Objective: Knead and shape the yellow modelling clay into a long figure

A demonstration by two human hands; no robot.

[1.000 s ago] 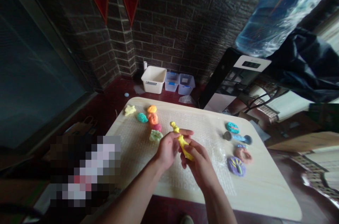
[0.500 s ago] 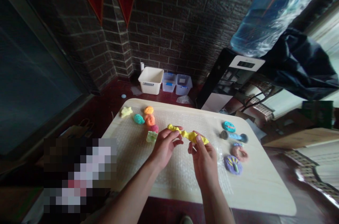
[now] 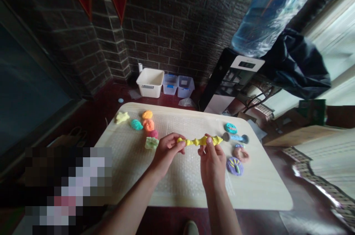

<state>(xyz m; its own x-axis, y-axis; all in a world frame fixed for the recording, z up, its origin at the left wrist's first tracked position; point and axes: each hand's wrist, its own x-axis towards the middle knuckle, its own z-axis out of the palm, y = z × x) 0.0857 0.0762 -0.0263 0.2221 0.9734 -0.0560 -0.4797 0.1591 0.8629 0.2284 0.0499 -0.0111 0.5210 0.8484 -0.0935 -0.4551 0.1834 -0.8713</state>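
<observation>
Dim, fisheye-warped view, bright glare along the right edge

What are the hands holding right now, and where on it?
A yellow clay rope: the left hand pinches one end, the right hand grips near the other end.

nothing here can be read, you'll find. at 12 o'clock, the white plastic basket (image 3: 150,83) has a small label tag on its front, too small to make out. just beside it, the two clear plastic bins (image 3: 170,84) carry white labels with blue strips, and no letters resolve on them. at 1 o'clock, the white panel (image 3: 246,64) on the dark water dispenser holds a dark display, but its characters are too small and blurred to read.
</observation>
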